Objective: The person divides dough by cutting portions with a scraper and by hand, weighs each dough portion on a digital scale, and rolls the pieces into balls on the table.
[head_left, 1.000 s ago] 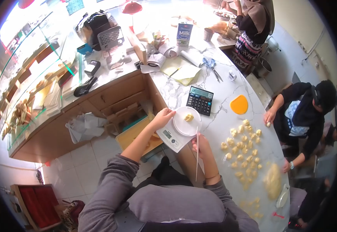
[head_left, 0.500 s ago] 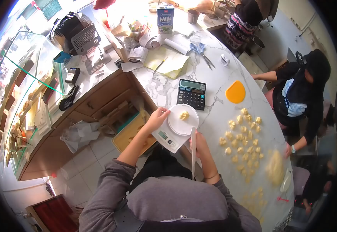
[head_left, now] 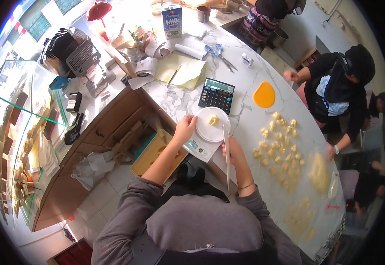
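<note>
A white digital kitchen scale (head_left: 200,149) rests at the counter's near edge. Its round plate (head_left: 206,133) carries a small lump of yellow dough (head_left: 213,119). My left hand (head_left: 186,128) is at the plate's left rim, fingers pressed together; whether something small is between them cannot be made out. On the other side, my right hand (head_left: 234,150) is closed around a long, thin white knife (head_left: 227,170), held nearly upright in the view beside the scale. Right of it, many small dough pieces (head_left: 285,143) lie spread over the marble counter (head_left: 244,128).
Beyond the scale sit a calculator (head_left: 217,95), an orange scraper (head_left: 264,94), scissors (head_left: 220,57), papers (head_left: 181,70) and a milk carton (head_left: 172,22). A large dough mass (head_left: 319,174) lies near a co-worker (head_left: 342,92) across the counter. A glass case (head_left: 24,132) stands left.
The whole view has shifted slightly. My hands stay by the scale, the left a little further over the plate's rim. The co-worker's one hand has lifted from the counter's edge.
</note>
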